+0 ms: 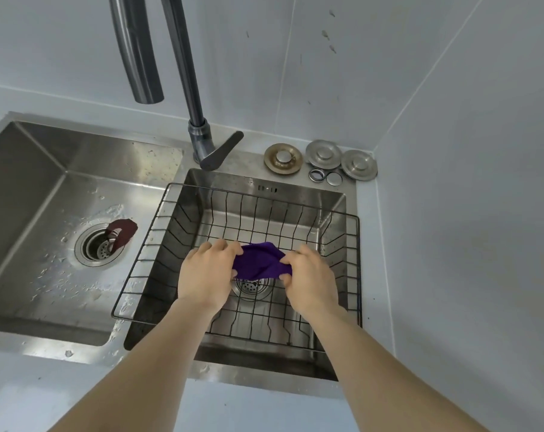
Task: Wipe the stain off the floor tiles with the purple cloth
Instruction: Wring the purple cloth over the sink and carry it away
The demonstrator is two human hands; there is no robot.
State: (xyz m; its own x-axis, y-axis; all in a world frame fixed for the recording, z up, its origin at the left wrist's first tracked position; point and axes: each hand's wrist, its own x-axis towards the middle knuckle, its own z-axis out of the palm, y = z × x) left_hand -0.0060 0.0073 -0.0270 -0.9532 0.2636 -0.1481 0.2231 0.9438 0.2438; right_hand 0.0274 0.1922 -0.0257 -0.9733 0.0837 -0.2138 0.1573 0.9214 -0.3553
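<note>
Purple cloth [259, 260] bunched into a short band, long axis running left to right across the view, stretched between both hands above the wire basket [342, 213]. Held over the right basin [334, 198] of the steel sink, directly above that basin's drain [249, 286]. Left hand [206, 274] closed on the cloth's left end, fingers curled over the top edge, grip tight around the fabric. Right hand [308, 280] closed on the right end, thumb pinching underneath, fingertips pressing from above. Both forearms reaching forward from the bottom of the view. Faucet [202, 141] rising behind the basins, lever pointing right. Three round metal stoppers [322, 154] and two small rings on the bench by the corner. Left basin [40, 194] wet, with a dark red scrap [122, 232] at its drain.
</note>
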